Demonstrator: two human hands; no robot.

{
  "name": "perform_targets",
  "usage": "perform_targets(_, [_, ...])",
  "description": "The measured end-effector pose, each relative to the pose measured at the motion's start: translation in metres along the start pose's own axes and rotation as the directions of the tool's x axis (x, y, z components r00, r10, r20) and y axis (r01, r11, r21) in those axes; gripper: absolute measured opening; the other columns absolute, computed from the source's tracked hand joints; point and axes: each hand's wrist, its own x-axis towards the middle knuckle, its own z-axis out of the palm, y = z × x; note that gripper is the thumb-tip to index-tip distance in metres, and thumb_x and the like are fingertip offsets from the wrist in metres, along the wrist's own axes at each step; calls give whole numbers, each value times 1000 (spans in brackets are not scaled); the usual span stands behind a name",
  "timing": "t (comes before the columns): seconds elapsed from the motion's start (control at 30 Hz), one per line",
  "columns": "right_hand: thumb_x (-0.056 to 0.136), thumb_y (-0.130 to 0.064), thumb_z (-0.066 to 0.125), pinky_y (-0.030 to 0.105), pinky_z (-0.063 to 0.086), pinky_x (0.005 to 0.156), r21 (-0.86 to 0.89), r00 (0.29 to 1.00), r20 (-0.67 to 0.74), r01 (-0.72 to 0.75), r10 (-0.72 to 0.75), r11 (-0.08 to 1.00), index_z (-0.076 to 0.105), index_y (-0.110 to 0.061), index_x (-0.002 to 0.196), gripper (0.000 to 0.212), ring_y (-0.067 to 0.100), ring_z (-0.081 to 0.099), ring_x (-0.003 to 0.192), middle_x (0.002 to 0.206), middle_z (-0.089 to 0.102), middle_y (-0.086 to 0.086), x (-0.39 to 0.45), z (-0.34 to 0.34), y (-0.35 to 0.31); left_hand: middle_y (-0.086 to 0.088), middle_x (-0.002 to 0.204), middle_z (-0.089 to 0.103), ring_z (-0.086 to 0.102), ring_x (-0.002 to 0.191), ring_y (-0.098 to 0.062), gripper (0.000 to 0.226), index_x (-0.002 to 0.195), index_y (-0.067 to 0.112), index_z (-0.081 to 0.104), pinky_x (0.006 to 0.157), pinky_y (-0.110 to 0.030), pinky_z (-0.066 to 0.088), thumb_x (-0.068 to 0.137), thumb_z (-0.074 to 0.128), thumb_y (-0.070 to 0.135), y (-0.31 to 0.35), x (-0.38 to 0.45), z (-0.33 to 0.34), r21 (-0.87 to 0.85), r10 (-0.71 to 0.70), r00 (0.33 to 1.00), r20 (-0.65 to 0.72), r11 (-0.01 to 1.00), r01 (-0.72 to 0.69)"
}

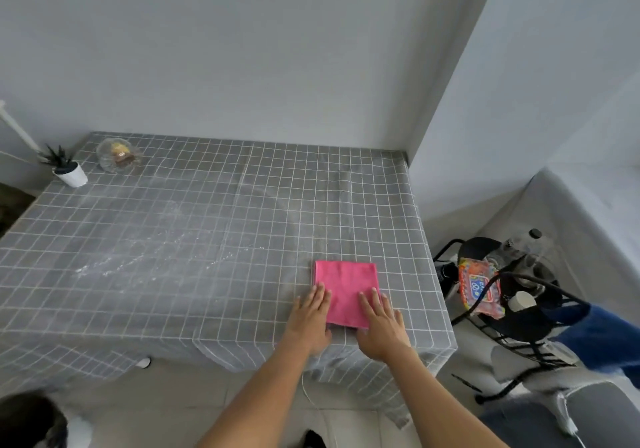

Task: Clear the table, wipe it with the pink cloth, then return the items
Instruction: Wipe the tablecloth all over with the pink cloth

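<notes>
While both hands lie flat with straight fingers, gripping nothing, the folded square pink cloth (346, 291) sits near the front right edge of the table draped in grey white-gridded fabric (207, 226).

Left hand (310, 316): fingertips on the cloth's left margin. Right hand (379, 323): fingers on its near right corner.

Small dark plant in white pot (67, 168) and clear glass dish (117, 156): far left of the cloth, uncleared.

Risks, as judged:
- Wiping may bunch or drag the loose fabric, tipping the pot.
- Cloth close to the edge could slide off.
- Whitish streaks left of the cloth may smear.
</notes>
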Motion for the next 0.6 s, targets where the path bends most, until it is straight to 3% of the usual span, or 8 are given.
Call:
perform_targets(0.23, [98,-25,27,47,-3,119,-8,996,-83,26,-26,1000,-12,-28,151,65,22,-17,145,158,-20,-1,6,10,11,-4,156,-23,-19,144,-19,71,149,15,-15,119,-47,-3,100,34,33,10,8,10,15,-79,996,-52,997,79])
perform_targets(0.6, [96,-10,31,44,-10,115,-168,964,-255,39,-81,985,-10,-18,151,70,23,-15,146,160,-8,4,12,-6,14,-11,158,-13,-11,146,-22,77,150,8,-9,116,-50,-7,95,44,6,24,22,3,71,-163,963,-215,981,182])
